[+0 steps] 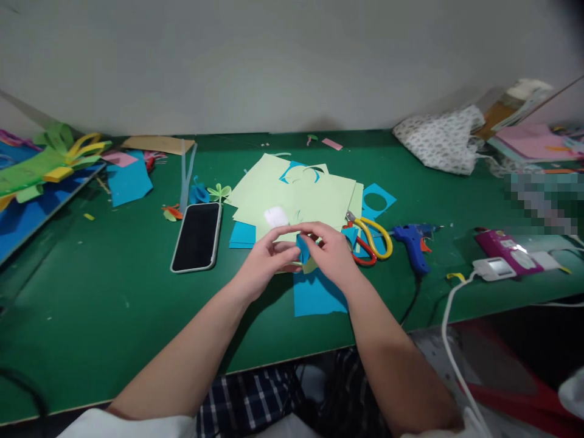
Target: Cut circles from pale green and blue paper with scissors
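Note:
Both hands meet over the middle of the table, holding a small folded piece of blue paper (303, 248) between them. My left hand (269, 258) pinches it from the left, fingers curled. From the right, my right hand (331, 246) grips it with thumb and fingers, partly hiding it. Pale green paper sheets (296, 194) lie in a stack just beyond the hands. A blue sheet (319, 295) rests under the right wrist. Yellow-handled scissors (378, 237) and red-handled scissors (365, 258) lie right beside my right hand.
A phone (197, 237) lies left of the hands. On the right are a blue glue gun (413, 240), a purple box (506, 250) and a white cable (449, 322). A patterned cloth bag (440, 137) sits at the back. Paper crafts (45, 164) stand far left.

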Available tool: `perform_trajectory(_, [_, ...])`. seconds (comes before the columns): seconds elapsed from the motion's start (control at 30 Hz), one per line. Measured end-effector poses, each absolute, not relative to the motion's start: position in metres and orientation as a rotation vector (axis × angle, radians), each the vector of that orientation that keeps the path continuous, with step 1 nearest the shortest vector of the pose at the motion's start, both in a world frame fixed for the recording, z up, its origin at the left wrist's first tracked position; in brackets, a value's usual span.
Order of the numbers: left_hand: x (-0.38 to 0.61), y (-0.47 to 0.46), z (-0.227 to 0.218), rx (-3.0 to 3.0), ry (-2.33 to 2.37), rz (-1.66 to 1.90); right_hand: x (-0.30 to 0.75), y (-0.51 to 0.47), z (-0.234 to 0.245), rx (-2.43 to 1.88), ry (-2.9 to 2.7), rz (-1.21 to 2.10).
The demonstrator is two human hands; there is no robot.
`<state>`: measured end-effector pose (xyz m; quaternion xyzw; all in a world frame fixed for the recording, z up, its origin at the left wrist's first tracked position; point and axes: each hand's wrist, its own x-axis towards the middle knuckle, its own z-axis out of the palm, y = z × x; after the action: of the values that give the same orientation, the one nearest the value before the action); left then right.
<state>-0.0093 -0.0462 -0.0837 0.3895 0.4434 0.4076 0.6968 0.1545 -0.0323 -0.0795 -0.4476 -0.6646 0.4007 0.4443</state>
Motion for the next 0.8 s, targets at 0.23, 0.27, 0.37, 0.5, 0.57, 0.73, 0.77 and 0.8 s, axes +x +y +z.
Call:
perform_trajectory(0.23, [-0.0077, -0.046, -0.0852, 0.934, 1.026, 0.938, 0.1519, -0.0358, -0.0748, -1.109, -1.599, 1.086])
perform_trajectory(0.27, [-0.0074, -0.0456, -0.0862, 0.941, 1.039, 0.963, 0.1523, -0.0361, -0.0743, -1.112, -1.575, 1.108])
perform_trajectory(0.37, [-0.0069, -0.0446, -0.0883, 0.948, 1.09, 1.061, 0.1538, -0.036, -0.0742, -1.129, -1.505, 1.158])
perform_trajectory(0.5, [-0.0067, -0.0444, -0.0881, 0.954, 1.153, 1.162, 0.1556, -0.0347, -0.0749, -1.158, -1.486, 1.175])
perform_trajectory(0.57, [-0.0066, -0.0447, -0.0877, 0.968, 1.166, 1.179, 0.156, -0.0344, -0.0749, -1.158, -1.489, 1.157])
perform_trajectory(0.73, [-0.006, -0.0449, -0.0868, 1.003, 1.198, 1.17, 0.1566, -0.0335, -0.0765, -1.15, -1.43, 1.15])
perform_trajectory(0.77, [-0.006, -0.0447, -0.0867, 1.006, 1.205, 1.167, 0.1566, -0.0333, -0.077, -1.153, -1.415, 1.154])
perform_trajectory(0.8, [-0.0061, -0.0446, -0.0868, 1.007, 1.211, 1.163, 0.1565, -0.0331, -0.0775, -1.158, -1.401, 1.157])
